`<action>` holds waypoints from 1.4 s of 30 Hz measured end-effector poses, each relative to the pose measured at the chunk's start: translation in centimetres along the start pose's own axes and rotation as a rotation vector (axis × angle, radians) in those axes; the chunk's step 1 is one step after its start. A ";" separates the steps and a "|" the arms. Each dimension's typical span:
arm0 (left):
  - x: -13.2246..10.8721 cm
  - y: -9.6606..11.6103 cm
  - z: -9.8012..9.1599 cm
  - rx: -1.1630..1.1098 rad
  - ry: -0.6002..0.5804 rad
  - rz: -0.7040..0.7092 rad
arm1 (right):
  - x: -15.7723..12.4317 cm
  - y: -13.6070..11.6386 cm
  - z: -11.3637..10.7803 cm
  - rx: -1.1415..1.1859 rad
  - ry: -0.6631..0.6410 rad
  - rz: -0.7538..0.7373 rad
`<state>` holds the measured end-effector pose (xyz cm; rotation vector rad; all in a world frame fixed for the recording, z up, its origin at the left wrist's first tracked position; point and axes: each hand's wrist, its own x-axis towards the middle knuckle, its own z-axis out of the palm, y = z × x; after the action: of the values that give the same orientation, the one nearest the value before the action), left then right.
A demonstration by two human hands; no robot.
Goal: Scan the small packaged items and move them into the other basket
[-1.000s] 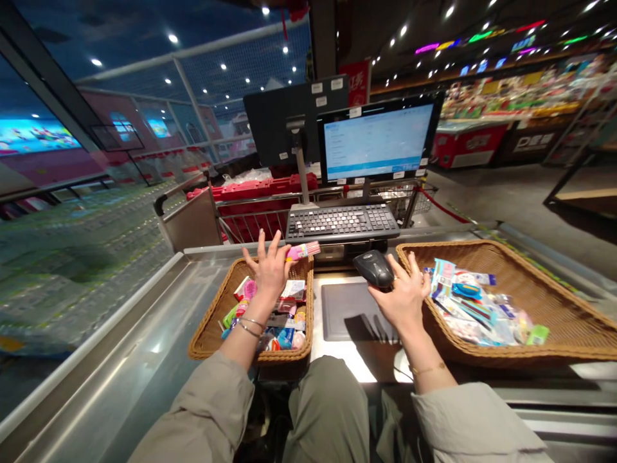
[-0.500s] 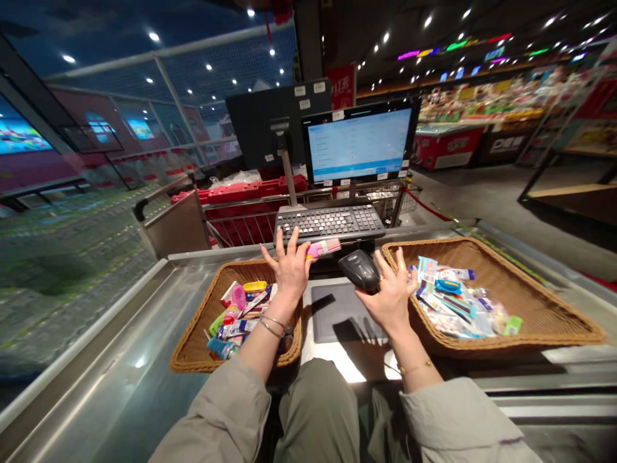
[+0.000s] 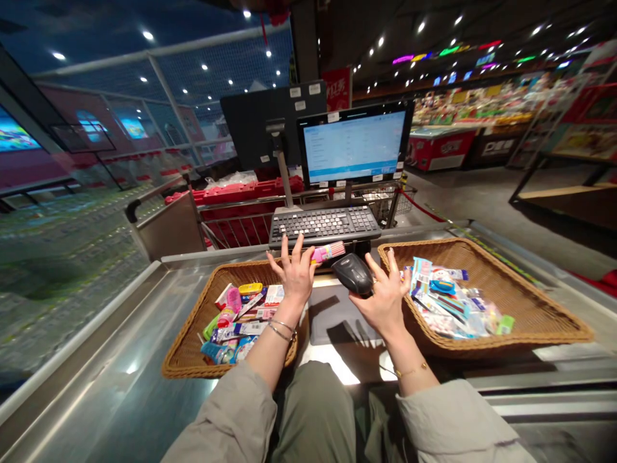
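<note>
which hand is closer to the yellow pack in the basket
Left. The left hand is to the right of the yellow pack, gripping a pink pack; the right hand is farther right, holding the scanner.

The wearer's left sleeve (image 3: 231, 411) and right sleeve (image 3: 457, 418), as I see them, are pale grey-beige, loose, with broad cuffs at the forearms. The left hand (image 3: 295, 278) is bare; its wrist carries slim silver-coloured bracelets (image 3: 282, 330). The right forearm carries one fine gold-coloured chain (image 3: 409, 372). Trousers (image 3: 315, 411): olive green, softly creased.
</note>
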<state>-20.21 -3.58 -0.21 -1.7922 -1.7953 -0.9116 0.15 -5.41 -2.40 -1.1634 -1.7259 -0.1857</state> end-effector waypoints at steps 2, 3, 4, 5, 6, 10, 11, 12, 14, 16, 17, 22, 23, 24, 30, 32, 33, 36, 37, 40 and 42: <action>-0.1 -0.1 0.1 -0.011 0.000 -0.008 | 0.0 -0.1 0.0 0.008 -0.011 0.003; -0.1 -0.1 0.2 -0.015 0.002 -0.009 | 0.0 -0.1 0.0 0.012 -0.015 0.003; -0.1 -0.1 0.2 -0.017 0.004 -0.008 | 0.0 -0.2 -0.1 0.016 -0.017 0.002; -0.1 -0.1 0.3 -0.017 0.007 -0.007 | -0.1 -0.2 -0.1 0.018 -0.020 0.001; -0.1 -0.1 0.3 -0.017 0.010 -0.007 | -0.1 -0.2 -0.1 0.020 -0.023 -0.001; -0.2 -0.2 0.5 -0.008 0.014 -0.011 | -0.1 -0.1 -0.2 0.019 -0.028 -0.006; -0.2 -0.3 0.5 -0.007 0.017 -0.011 | -0.1 -0.1 -0.2 0.018 -0.025 -0.009; -0.2 -0.3 0.6 -0.005 0.021 -0.010 | -0.1 -0.1 -0.2 0.019 -0.021 -0.014; -0.3 -0.3 0.7 -0.005 0.030 -0.010 | -0.1 -0.2 -0.2 0.024 -0.019 -0.023; -0.3 -0.4 0.8 -0.006 0.035 -0.010 | -0.1 -0.2 -0.2 0.031 -0.020 -0.025; -0.3 -0.4 0.8 -0.007 0.037 -0.011 | -0.1 -0.2 -0.2 0.034 -0.019 -0.024; -0.3 -0.4 0.8 -0.011 0.029 -0.023 | -0.1 -0.2 -0.2 0.040 -0.022 -0.021; -0.3 -0.4 0.8 -0.012 0.026 -0.024 | -0.1 -0.2 -0.2 0.042 -0.022 -0.022; -0.3 -0.4 0.8 -0.012 0.024 -0.023 | -0.1 -0.3 -0.2 0.045 -0.019 -0.024; -0.4 -0.5 0.8 -0.007 0.041 -0.015 | -0.2 0.2 -0.2 0.039 -0.038 -0.049; -0.4 -0.5 0.9 -0.004 0.051 -0.012 | -0.2 0.4 -0.2 0.037 -0.050 -0.076; -0.4 -0.5 0.9 -0.002 0.054 -0.011 | -0.2 0.4 -0.2 0.039 -0.050 -0.082; -0.5 -0.5 1.0 0.001 0.058 -0.009 | -0.1 0.1 -0.3 0.050 -0.032 -0.066; -0.5 -0.5 1.0 -0.001 0.058 -0.009 | -0.1 0.0 -0.3 0.055 -0.030 -0.058; -0.5 -0.4 0.9 -0.010 0.054 -0.008 | 0.0 -0.3 -0.7 0.055 -0.036 -0.043; -0.5 -0.1 0.8 -0.015 0.050 -0.009 | 0.1 -0.2 -0.9 0.036 -0.030 -0.032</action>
<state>-20.22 -3.35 -1.09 -1.7562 -1.7718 -0.9677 0.56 -6.01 -1.79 -1.1179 -1.7680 -0.1564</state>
